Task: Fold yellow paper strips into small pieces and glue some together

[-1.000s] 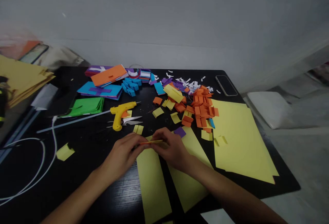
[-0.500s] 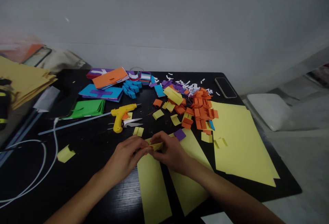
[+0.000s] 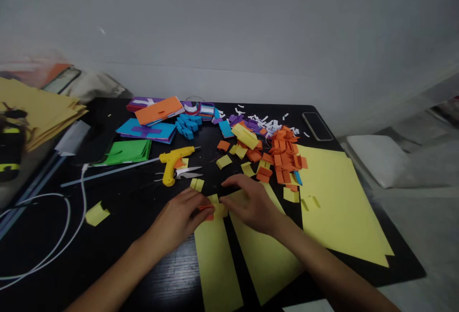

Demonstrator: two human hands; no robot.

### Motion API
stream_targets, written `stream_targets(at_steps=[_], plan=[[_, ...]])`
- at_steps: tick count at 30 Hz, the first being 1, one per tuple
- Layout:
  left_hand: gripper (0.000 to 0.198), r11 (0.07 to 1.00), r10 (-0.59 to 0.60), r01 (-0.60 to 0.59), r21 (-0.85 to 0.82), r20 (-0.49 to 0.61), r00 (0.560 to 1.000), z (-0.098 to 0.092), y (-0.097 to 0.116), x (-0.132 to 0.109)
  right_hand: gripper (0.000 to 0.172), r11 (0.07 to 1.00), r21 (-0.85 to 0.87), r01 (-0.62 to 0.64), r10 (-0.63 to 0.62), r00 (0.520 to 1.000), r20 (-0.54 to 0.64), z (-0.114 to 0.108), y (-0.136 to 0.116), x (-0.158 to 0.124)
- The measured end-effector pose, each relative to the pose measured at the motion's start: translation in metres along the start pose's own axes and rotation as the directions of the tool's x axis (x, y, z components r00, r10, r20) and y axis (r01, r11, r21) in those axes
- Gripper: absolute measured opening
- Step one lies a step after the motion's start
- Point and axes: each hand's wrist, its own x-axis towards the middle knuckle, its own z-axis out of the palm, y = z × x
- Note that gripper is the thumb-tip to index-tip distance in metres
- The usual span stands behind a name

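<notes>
While my L hand point(image 3: 181, 214) is pinching the orange piece point(image 3: 208, 214), my R hand point(image 3: 254, 204) is hovering spread & empty just right of it, nearer the yellow flap point(image 3: 221, 210) (can't tell if joined); the yellow strip point(image 3: 218, 264) is lying underneath, long axis running twd me.

The long yellow paper strip point(image 3: 218, 266) lies flat, its length running away from the person, its far part partly hidden. Over that far part, the left hand point(image 3: 177, 216) pinches a small orange paper piece point(image 3: 208, 214), which shows a fold near the fingertips. A small yellow paper piece point(image 3: 220, 210) adjoins the orange one, above the same part of the strip; it is blurred, and whether the two are joined cannot be told. Both pieces sit above the strip, partly covering its surface.
</notes>
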Motion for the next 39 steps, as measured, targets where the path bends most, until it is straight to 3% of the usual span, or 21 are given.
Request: stream_targets(at_steps=[3, 5, 8, 11, 16, 19, 24, 27, 31, 34, 36, 37, 39], plan=[[0.013, 0.994, 0.046, -0.042, 0.101, -0.039, 0.998, 0.001, -0.002, -0.001, 0.02, 0.992, -0.113, -0.049, 0.045, 0.998, -0.041, -0.015, 0.008, 0.017], [0.018, 0.991, 0.058, -0.048, 0.124, -0.08, 0.995, 0.001, -0.004, -0.002, 0.023, 0.96, -0.276, -0.037, 0.022, 0.998, -0.059, -0.023, 0.017, 0.031], [0.018, 0.992, 0.07, -0.052, 0.116, -0.153, 0.986, -0.001, -0.006, -0.003, 0.032, 0.859, -0.505, -0.078, 0.048, 0.996, -0.072, -0.031, 0.03, 0.051], [0.016, 0.992, 0.08, -0.057, 0.111, -0.211, 0.974, -0.005, -0.006, -0.001, 0.029, 0.771, -0.63, -0.096, 0.098, 0.995, -0.031, -0.03, 0.038, 0.066], [0.02, 0.989, 0.119, -0.09, 0.12, -0.261, 0.958, -0.011, -0.003, 0.001, 0.014, 0.76, -0.64, -0.113, 0.114, 0.993, -0.04, -0.025, 0.043, 0.073], [0.018, 0.99, 0.121, -0.092, 0.11, -0.296, 0.948, -0.011, -0.003, 0.002, 0.021, 0.771, -0.623, -0.136, 0.111, 0.991, -0.079, -0.028, 0.043, 0.071], [0.018, 0.992, 0.114, -0.09, 0.091, -0.316, 0.942, -0.01, -0.005, 0.002, 0.019, 0.785, -0.61, -0.11, 0.039, 0.991, -0.128, -0.028, 0.043, 0.073], [0.018, 0.992, 0.11, -0.086, 0.091, -0.309, 0.945, -0.009, -0.005, 0.002, 0.031, 0.759, -0.639, -0.126, 0.076, 0.991, -0.106, -0.021, 0.046, 0.078], [0.016, 0.991, 0.127, -0.104, 0.087, -0.321, 0.938, -0.009, -0.006, 0.002, 0.029, 0.744, -0.646, -0.17, 0.119, 0.985, -0.123, -0.02, 0.047, 0.081], [0.014, 0.99, 0.136, -0.116, 0.077, -0.347, 0.928, -0.009, -0.005, 0.0, 0.023, 0.835, -0.511, -0.203, 0.087, 0.966, -0.242, -0.027, 0.036, 0.077], [0.013, 0.992, 0.128, -0.117, 0.052, -0.374, 0.918, -0.01, -0.003, -0.001, 0.017, 0.957, -0.193, -0.216, 0.138, 0.926, -0.351, -0.031, 0.024, 0.072], [0.013, 0.993, 0.118, -0.113, 0.036, -0.388, 0.914, -0.01, -0.002, -0.001, 0.018, 0.971, 0.014, -0.238, 0.23, 0.915, -0.331, -0.032, 0.017, 0.068], [0.012, 0.995, 0.091, -0.094, 0.011, -0.404, 0.91, -0.012, 0.0, -0.001, 0.02, 0.885, 0.341, -0.318, 0.376, 0.919, -0.117, -0.03, 0.005, 0.06]])
